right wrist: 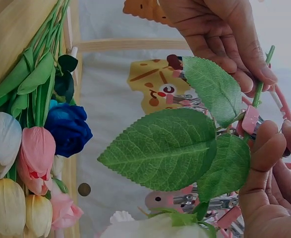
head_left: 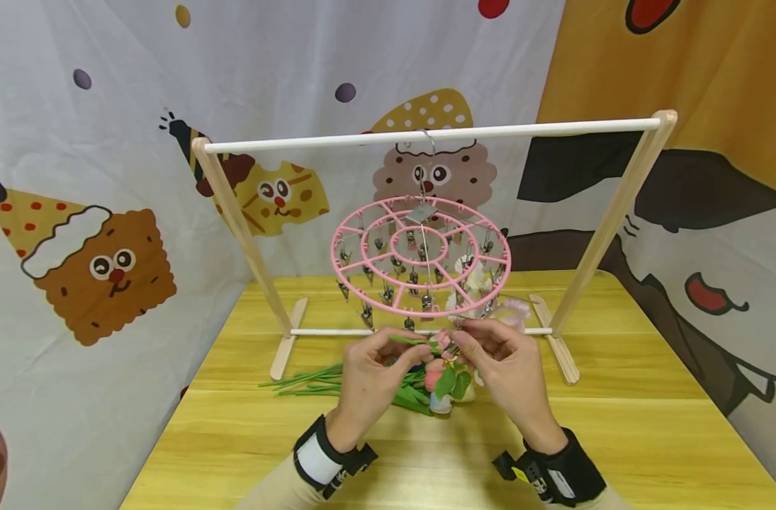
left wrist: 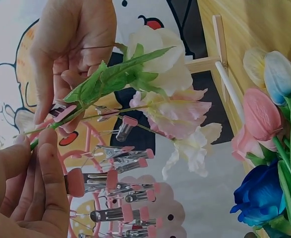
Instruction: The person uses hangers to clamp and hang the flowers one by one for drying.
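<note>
My left hand (head_left: 371, 375) pinches the green stem (right wrist: 259, 91) of a white artificial flower (left wrist: 160, 54) between thumb and fingers. With its thumb and fingers, my right hand (head_left: 512, 368) grips a pink-tipped metal clip (right wrist: 249, 120) at that stem, just beyond the broad green leaves (right wrist: 160, 148). Both hands work at the near lower edge of a pink round clip hanger (head_left: 388, 310). In the left wrist view, a pale pink flower (left wrist: 172, 114) and a smaller cream flower (left wrist: 197, 148) show beside the white one, among the clips. Fingers partly hide the clip.
A white bar (head_left: 298, 142) on wooden posts (head_left: 237, 219) carries the hanger. Below, artificial flowers lie on the wooden table (head_left: 234, 439), among them a pink tulip (right wrist: 36, 153) and a blue rose (right wrist: 68, 130). A cartoon-printed cloth (head_left: 336, 42) hangs behind.
</note>
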A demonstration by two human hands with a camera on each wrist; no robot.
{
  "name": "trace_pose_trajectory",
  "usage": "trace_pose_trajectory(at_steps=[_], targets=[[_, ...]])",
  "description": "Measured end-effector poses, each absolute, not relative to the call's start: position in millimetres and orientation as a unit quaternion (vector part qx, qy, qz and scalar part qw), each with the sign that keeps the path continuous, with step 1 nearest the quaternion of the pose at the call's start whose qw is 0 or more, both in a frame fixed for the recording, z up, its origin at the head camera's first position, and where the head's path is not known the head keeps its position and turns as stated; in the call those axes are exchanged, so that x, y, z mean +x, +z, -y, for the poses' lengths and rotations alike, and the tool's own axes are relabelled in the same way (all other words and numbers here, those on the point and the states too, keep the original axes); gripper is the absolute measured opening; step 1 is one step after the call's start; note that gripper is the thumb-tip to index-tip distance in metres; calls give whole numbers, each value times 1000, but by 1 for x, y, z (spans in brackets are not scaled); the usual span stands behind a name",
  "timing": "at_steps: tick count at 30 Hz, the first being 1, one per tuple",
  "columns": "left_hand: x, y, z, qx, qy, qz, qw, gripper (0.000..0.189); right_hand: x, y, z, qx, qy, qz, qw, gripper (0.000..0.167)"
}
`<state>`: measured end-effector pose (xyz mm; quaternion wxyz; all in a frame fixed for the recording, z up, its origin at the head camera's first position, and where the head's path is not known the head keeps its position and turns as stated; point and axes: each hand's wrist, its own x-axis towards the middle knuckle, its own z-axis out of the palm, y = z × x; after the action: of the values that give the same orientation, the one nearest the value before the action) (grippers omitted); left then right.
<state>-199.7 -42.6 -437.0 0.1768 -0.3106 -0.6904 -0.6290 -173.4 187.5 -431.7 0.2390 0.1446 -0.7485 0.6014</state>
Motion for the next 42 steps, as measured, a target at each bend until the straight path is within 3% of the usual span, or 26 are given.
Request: trace_pose_trajectory(at_steps=[10,42], targets=[[-200,-439,44,-329,-618,692,176,6,-174,-431,-191,126,605,749,236,21],[-201,-456,70,-343,-542,748,173,10,-180,-431,-207,108,618,738,249,26]])
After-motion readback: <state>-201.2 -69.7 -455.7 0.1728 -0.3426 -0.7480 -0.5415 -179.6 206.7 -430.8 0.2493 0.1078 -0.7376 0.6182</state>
